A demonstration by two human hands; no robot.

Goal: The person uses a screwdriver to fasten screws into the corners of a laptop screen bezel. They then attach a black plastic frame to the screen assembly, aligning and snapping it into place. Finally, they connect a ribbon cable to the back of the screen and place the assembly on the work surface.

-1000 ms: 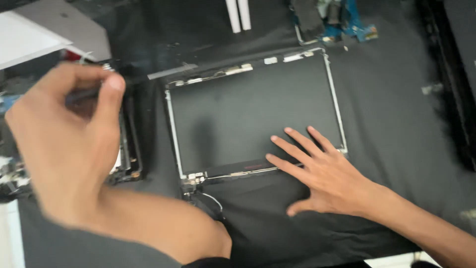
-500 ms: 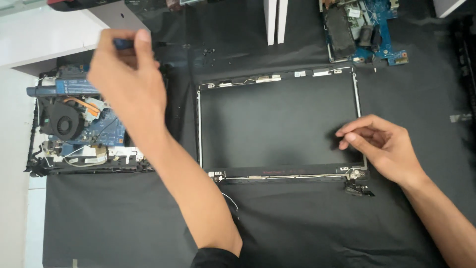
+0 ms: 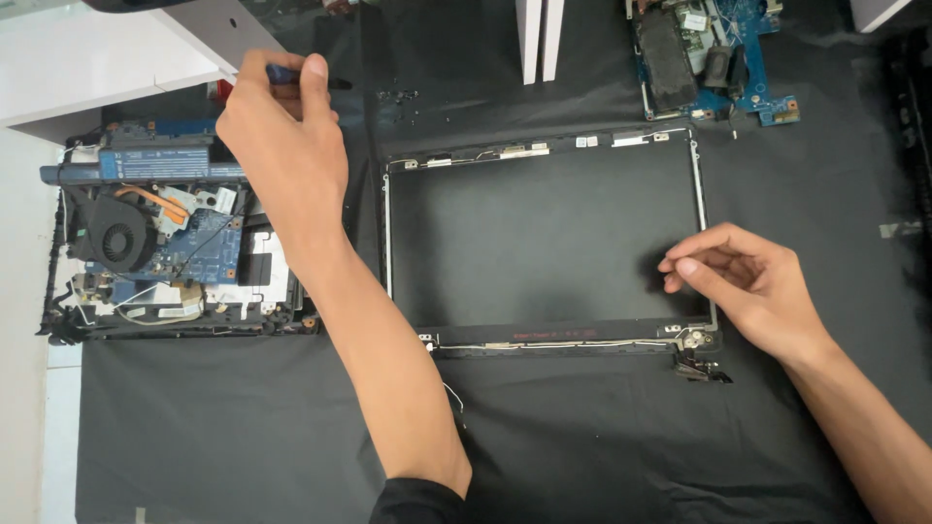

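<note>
A bare laptop screen panel point(image 3: 544, 243) lies flat in its thin metal frame in the middle of a black cloth point(image 3: 243, 427). My right hand point(image 3: 743, 281) rests at the panel's right edge, fingers loosely curled and touching the dark surface. My left hand point(image 3: 282, 146) is raised at the upper left, pinching a small dark screwdriver point(image 3: 291, 76) with a blue grip. It hovers over the right end of an opened laptop base point(image 3: 165, 243) showing a fan, blue board and copper heat pipe.
A blue circuit board point(image 3: 718, 58) lies at the top right. Several tiny screws point(image 3: 398, 97) sit above the panel. Two white strips point(image 3: 539, 34) stand at the top centre. A white surface point(image 3: 87, 68) borders the cloth at the upper left.
My left hand has moved up and away from the camera, holding the screwdriver. My right hand has slid from flat on the panel's lower part to its right edge, fingers curled.
</note>
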